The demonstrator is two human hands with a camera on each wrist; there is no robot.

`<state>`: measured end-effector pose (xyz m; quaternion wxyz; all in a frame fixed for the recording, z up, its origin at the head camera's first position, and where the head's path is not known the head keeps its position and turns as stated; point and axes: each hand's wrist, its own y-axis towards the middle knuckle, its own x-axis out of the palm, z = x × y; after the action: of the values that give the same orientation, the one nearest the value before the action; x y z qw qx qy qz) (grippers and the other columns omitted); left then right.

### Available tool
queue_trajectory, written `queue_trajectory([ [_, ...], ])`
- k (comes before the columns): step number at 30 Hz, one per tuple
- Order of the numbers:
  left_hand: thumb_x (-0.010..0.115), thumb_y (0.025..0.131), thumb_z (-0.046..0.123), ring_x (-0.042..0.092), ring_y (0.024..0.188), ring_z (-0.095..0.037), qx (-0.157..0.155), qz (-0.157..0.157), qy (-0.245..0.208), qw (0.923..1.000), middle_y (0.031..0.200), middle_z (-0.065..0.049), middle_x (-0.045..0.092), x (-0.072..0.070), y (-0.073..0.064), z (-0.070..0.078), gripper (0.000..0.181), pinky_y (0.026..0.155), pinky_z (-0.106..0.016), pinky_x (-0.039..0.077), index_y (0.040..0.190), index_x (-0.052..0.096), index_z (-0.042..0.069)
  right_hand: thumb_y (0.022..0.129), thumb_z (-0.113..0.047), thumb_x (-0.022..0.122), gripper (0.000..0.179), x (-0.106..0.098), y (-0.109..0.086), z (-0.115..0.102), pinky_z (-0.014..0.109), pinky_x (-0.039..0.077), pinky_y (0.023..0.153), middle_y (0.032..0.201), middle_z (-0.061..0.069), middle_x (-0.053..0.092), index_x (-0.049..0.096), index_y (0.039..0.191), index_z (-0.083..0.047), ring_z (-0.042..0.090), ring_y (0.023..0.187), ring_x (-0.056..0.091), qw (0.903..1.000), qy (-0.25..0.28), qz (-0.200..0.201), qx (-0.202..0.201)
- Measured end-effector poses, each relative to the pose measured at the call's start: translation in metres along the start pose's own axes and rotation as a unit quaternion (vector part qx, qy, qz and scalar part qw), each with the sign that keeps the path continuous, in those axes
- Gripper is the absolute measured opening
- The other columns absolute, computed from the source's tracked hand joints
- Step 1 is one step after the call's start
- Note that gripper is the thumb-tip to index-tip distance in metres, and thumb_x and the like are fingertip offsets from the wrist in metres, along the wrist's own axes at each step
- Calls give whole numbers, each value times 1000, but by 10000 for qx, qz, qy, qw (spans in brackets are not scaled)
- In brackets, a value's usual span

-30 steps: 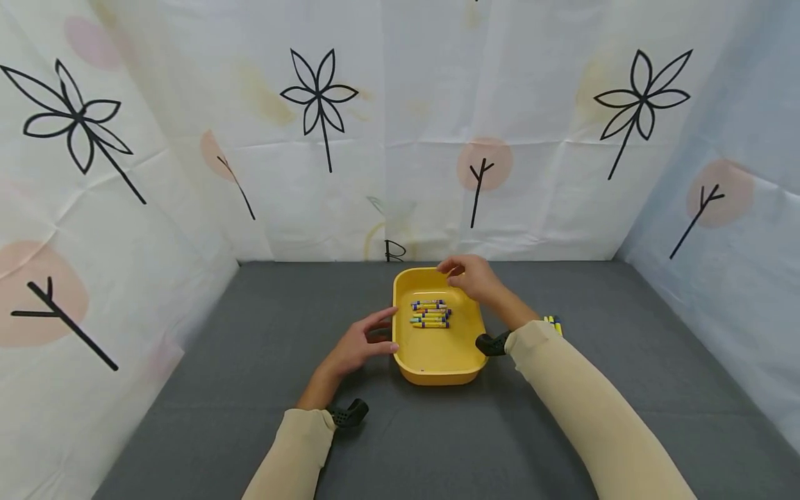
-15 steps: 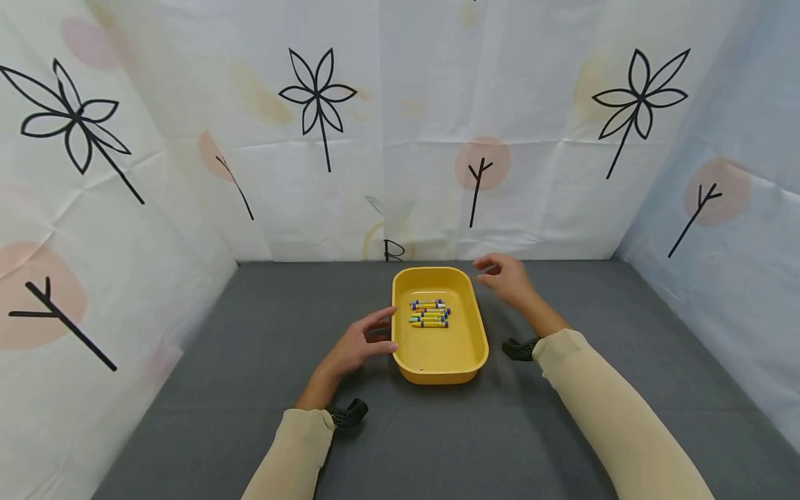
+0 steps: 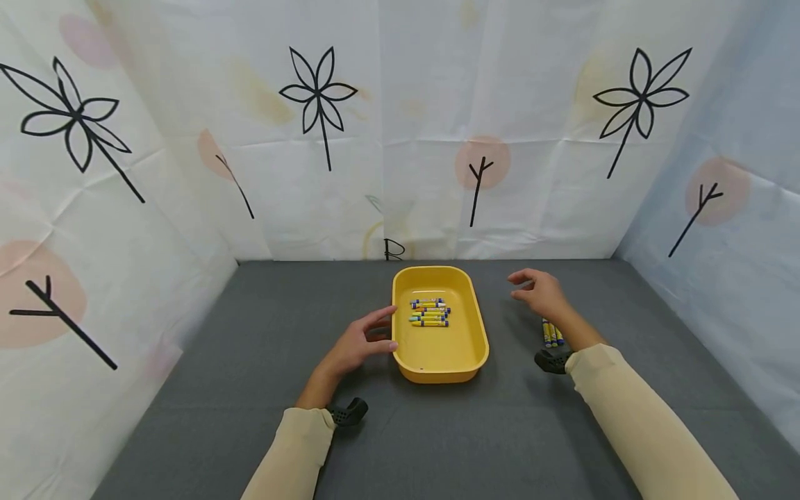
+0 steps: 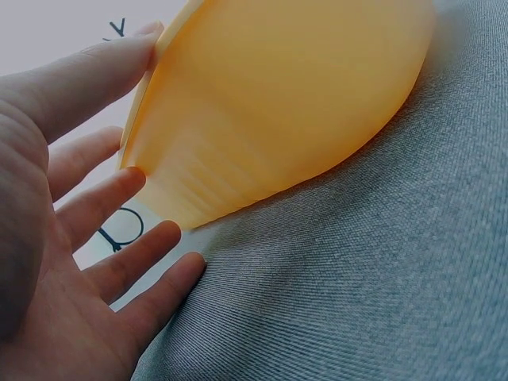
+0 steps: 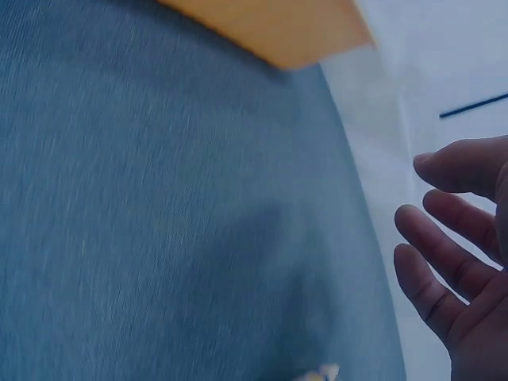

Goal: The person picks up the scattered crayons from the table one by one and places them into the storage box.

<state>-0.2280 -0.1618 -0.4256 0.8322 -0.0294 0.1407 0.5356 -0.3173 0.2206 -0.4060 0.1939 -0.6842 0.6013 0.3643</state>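
A yellow tray (image 3: 440, 351) stands at the middle of the table, with several crayons (image 3: 430, 313) lying in a row across its floor. My left hand (image 3: 353, 347) rests at the tray's left side. Its fingers are spread, and in the left wrist view the thumb touches the rim of the tray (image 4: 294, 87). To the right of the tray my right hand (image 3: 542, 294) hovers above the table, fingers loosely bent and holding nothing. Just below it lie several more yellow crayons (image 3: 551, 335), partly hidden by the wrist. The right wrist view shows that hand (image 5: 468, 254) bare.
Grey cloth covers the table (image 3: 262, 333). A white printed curtain (image 3: 425, 83) hangs behind it and along both sides. The tray's corner (image 5: 294, 32) sits at the top of the right wrist view.
My right hand has moved from over the tray's far right rim out to the right and a little nearer, above the loose crayons. The left hand and the tray have stayed put.
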Motion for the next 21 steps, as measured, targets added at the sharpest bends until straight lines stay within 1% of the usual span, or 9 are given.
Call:
queue_trajectory([
  [4,67,89,1,35,133,-47,14,5,6,10000,150,-25,34,1,0,1,67,107,-58,32,149,36,0,92,-3,65,31,-4,-5,14,48,53,73,121,26,58,61,121,5,39,99,59,9995,-308,2,-1],
  [6,67,89,1,35,133,-47,0,8,6,10000,150,-25,35,1,1,1,67,107,-58,32,149,36,0,91,-2,65,30,-6,-8,19,46,53,71,120,26,58,61,120,5,38,97,59,9991,-419,-70,-18],
  [12,68,89,4,35,134,-46,-13,-19,38,10000,151,-24,34,1,0,1,69,107,-57,32,149,35,1,89,-2,67,31,-14,-19,29,47,53,72,118,25,59,62,119,5,36,92,60,9973,-671,-288,-52],
  [17,69,88,3,36,134,-45,28,-2,79,10000,151,-23,34,1,0,2,69,107,-57,33,149,36,1,87,-2,69,32,-16,-26,38,47,52,71,116,25,60,63,118,5,33,88,60,9960,-791,-400,-64],
  [21,68,89,2,36,133,-45,60,10,121,9999,151,-23,34,1,0,1,68,107,-57,33,149,36,0,87,-3,70,32,-17,-31,41,45,52,71,116,24,60,63,118,4,30,88,60,9950,-854,-522,-36],
])
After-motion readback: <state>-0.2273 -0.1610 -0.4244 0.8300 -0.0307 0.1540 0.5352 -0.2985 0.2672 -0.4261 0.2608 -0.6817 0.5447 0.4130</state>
